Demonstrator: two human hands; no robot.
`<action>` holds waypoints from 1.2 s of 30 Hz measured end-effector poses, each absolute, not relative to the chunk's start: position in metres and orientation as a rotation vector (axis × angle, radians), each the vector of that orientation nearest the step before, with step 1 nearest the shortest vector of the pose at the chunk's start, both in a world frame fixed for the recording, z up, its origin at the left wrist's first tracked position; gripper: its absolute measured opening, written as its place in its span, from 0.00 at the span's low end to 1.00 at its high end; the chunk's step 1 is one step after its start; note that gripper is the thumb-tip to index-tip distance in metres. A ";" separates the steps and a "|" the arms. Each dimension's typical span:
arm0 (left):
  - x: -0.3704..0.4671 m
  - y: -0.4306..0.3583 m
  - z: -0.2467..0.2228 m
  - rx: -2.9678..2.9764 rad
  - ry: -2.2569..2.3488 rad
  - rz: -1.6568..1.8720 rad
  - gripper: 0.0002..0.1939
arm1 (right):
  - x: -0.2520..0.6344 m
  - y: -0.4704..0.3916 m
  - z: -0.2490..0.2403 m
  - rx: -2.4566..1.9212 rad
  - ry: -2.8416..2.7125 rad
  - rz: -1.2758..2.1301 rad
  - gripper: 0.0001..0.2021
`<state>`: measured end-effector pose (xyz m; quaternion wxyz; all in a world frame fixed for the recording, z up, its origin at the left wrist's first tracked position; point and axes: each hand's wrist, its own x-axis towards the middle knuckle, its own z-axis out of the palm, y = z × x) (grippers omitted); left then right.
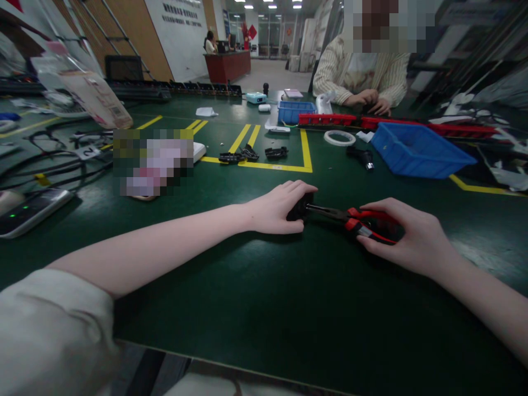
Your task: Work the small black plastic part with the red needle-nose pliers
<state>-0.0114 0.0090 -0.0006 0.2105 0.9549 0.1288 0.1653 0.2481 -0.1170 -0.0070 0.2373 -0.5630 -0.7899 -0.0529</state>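
My left hand (280, 209) is closed around a small black part (300, 207), mostly hidden by the fingers, low over the green table (264, 308). From the right, my right hand (412, 236) grips red-handled needle-nose pliers (353, 219) by their handles. The jaws of the pliers point left and meet the black part at its right side. Whether the jaws clamp it I cannot tell. Farther back, several black pieces (249, 153) lie near yellow tape lines on the table.
A blue bin (421, 151) and a tape ring (339, 137) lie at the back right, near a long red strip (330, 120). A smaller blue basket (295, 113) stands farther back. Left are cables (37, 159), a bottle (94, 96) and a device with green lights (37, 212). A person (358, 77) sits opposite.
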 end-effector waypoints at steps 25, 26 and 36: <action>-0.013 0.009 0.000 2.569 0.236 0.498 0.32 | 0.243 -0.122 -0.003 -1.632 -2.156 -0.127 0.22; -0.013 0.008 0.000 2.563 0.221 0.509 0.32 | 0.243 -0.122 -0.002 -1.630 -2.142 -0.149 0.22; -0.013 0.011 -0.005 2.516 0.140 0.696 0.31 | 0.240 -0.129 0.013 -1.580 -2.142 -0.372 0.21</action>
